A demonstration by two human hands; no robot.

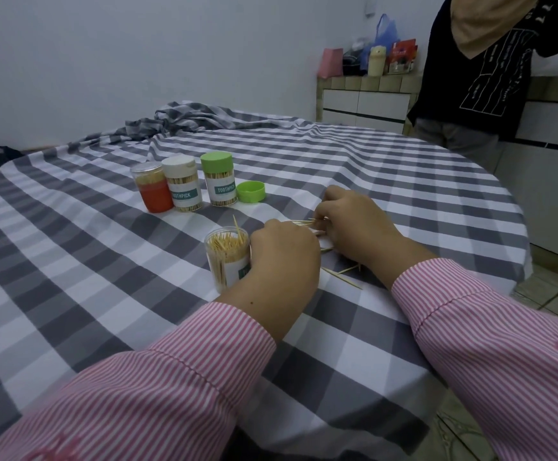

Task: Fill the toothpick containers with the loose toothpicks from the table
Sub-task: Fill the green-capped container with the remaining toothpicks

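The left hand [282, 257] is curling its grip around the open jar [227, 257], which is standing upright and packed with toothpicks, nearer the bench's [404, 181] right edge than its left. Just beside it, the right hand [354, 227] is pinching a bundle of picks [302, 223]; loose picks [340, 276] are lying below its wrist. Three capped jars [184, 183] and a green lid [251, 191] are sitting behind them. A person [470, 78] is standing past the far right edge.

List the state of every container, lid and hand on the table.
Open container: uncapped, upright, nearly full.
Green-lid container: capped, upright.
White-lid container: capped, upright.
Red container: closed, upright.
Loose green lid: off, on the cloth.
Left hand: pinches toothpicks.
Right hand: pinches the same toothpicks.
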